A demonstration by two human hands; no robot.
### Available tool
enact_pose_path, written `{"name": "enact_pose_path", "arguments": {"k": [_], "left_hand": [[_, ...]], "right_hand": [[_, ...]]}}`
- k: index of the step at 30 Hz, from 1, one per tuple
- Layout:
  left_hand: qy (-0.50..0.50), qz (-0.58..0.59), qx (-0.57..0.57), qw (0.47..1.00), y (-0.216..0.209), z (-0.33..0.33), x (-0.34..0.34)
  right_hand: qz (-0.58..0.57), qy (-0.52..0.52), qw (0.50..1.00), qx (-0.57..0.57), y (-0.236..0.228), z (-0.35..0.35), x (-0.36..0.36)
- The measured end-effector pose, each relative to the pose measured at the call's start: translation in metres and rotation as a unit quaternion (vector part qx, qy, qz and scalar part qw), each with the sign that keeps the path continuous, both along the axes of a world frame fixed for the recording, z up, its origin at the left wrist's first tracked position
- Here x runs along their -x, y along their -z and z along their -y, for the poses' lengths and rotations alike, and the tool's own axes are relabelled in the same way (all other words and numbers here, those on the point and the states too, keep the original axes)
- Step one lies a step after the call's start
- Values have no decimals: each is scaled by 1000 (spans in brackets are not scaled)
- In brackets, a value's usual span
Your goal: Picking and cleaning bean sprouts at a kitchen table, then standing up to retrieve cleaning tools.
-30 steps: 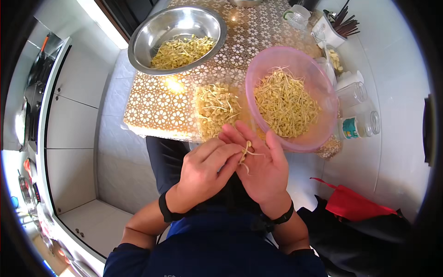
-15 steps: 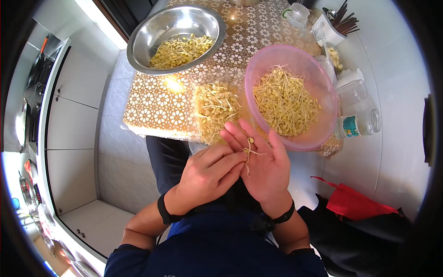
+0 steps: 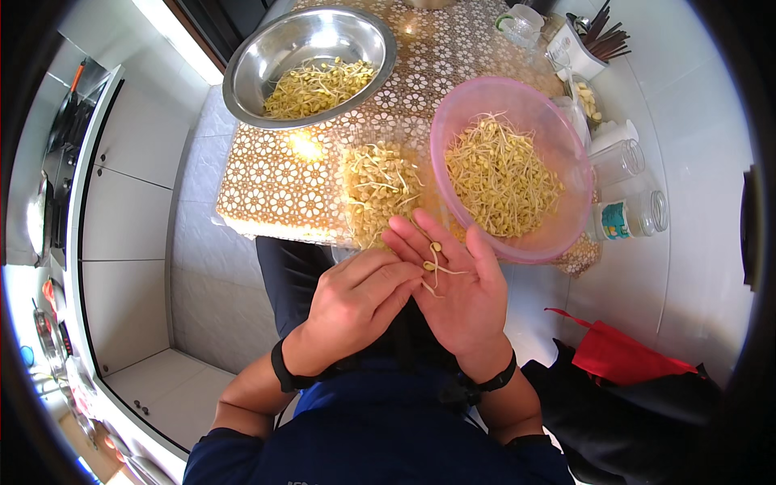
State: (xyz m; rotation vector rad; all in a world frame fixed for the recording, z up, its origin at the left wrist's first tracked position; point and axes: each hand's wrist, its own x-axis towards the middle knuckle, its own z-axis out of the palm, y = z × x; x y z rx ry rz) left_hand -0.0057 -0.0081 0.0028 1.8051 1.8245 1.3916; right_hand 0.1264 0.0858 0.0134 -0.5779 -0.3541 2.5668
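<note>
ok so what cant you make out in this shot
- Head view: exactly what the left hand has at its fingertips; its own fingers hide most of the contact.
- Head view: the floor of the pink bowl, covered by heaped sprouts.
- Head view: the metal vessel, cut off by the top edge.
- Head view: what the dark object is; the dark fisheye rim cuts it off.

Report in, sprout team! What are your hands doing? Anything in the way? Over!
Left hand: pinched at a thin sprout tail. Right hand: open, palm up, sprouts lying across it. Pink basin just beyond; nothing seen blocking the hands.
</note>
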Motion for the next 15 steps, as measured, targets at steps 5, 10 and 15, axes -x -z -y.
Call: {"name": "enact_pose_path", "arguments": {"k": [5,10,15], "left_hand": [[-25,17,-6,1000,0,0,2],[-62,36,2,997,1,1,3],[-104,68,-36,992,1,-1,7]], "right_hand": [[-22,2,1000,11,2,1,1],[-11,4,1000,8,-1,2,1],[-17,-2,1000,8,3,1,2]]}}
